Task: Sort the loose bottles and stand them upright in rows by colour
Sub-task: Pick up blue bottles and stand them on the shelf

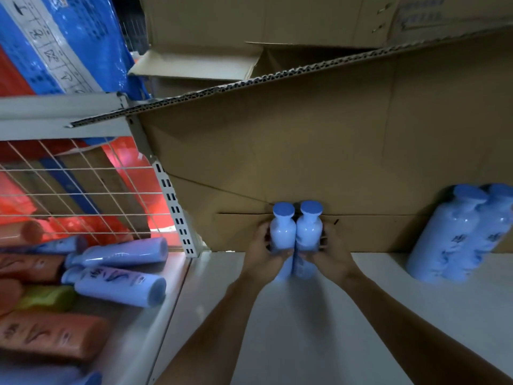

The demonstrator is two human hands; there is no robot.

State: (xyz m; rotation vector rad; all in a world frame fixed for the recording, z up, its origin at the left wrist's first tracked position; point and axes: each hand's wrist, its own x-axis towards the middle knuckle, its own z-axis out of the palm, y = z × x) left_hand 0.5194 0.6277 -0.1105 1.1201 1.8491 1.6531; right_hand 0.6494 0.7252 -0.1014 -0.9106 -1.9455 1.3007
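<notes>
Two light blue bottles stand upright side by side at the back of the white shelf, against a cardboard sheet. My left hand grips the left blue bottle. My right hand grips the right blue bottle. Two more blue bottles stand upright together at the far right. On the neighbouring shelf to the left, loose bottles lie on their sides: blue ones, orange ones and a yellow-green one.
A large cardboard sheet leans behind the shelf, with cardboard boxes above it. A slotted white upright and a wire grid divide the two shelves. Blue and red bags sit at the upper left.
</notes>
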